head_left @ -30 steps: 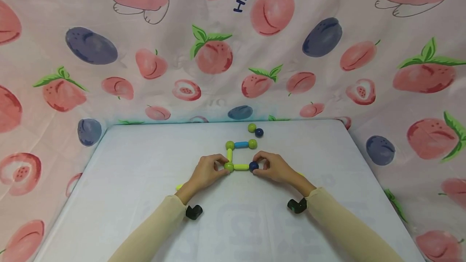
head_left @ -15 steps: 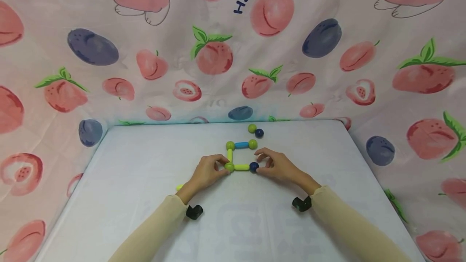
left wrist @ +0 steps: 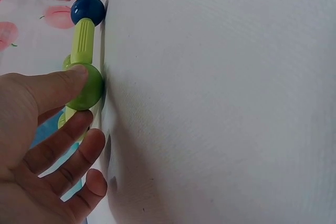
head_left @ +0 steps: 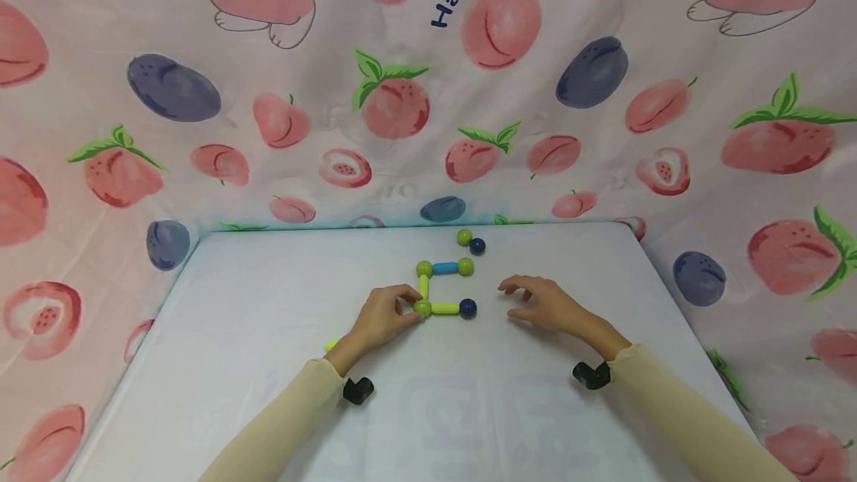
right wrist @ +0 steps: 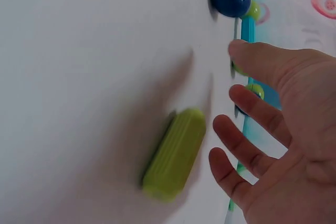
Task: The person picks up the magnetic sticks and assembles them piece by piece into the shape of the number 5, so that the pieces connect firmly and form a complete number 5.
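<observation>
My left hand (head_left: 384, 315) pinches a green ball (left wrist: 88, 92) between thumb and index finger, at the near left corner of a three-sided ball-and-rod shape. From that ball a yellow-green rod (head_left: 445, 309) runs right to a dark blue ball (head_left: 468, 308). Another yellow-green rod (head_left: 424, 287) leads back to a second green ball (head_left: 425, 269), where a blue rod (head_left: 445, 268) joins it to a third green ball (head_left: 465, 266). Right of the shape, my right hand (head_left: 545, 305) holds nothing, its fingers spread. Near its fingers lies a loose yellow-green rod (right wrist: 176, 156).
Behind the shape, a loose green ball (head_left: 465, 237) and a dark blue ball (head_left: 477, 246) sit side by side. Partly behind the left wrist lies another yellow-green rod (head_left: 331, 345). A fruit-print cloth (head_left: 395, 162) hangs at the white table's (head_left: 268, 274) back edge.
My right hand has let go of the dark blue ball and moved off to the right, its fingers parting. The left hand keeps its pinch on the green ball.
</observation>
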`<state>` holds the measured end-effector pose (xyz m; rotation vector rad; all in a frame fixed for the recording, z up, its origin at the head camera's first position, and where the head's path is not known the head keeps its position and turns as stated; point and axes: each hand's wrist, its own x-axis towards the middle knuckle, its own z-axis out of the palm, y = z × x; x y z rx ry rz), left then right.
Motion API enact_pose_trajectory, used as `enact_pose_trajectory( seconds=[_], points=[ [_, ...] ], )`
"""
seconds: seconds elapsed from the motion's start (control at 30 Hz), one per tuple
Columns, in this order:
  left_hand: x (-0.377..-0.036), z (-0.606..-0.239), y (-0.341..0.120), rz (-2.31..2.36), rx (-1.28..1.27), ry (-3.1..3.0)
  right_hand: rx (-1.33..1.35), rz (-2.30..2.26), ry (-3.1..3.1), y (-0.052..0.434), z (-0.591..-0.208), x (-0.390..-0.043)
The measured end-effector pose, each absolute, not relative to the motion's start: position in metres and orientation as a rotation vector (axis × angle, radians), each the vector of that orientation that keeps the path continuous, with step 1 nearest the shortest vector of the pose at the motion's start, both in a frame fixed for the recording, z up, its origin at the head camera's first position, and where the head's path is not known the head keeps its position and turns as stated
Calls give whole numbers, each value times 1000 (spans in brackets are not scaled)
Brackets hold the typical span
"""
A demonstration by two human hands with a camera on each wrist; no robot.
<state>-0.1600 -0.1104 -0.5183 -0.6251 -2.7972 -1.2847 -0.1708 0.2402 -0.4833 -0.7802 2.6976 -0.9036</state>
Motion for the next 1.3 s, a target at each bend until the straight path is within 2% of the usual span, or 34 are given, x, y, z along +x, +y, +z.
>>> enact_pose_trajectory(
  seconds=[0.53,1.3],
  points=[
    [-163,-515,-112,-1260,-578,-2818,-760,-832,2650,278,-481,-160],
    [-168,-515,-110,-1248,-550,-2828,-650,-760,2594,287,-477,-158]
  ],
)
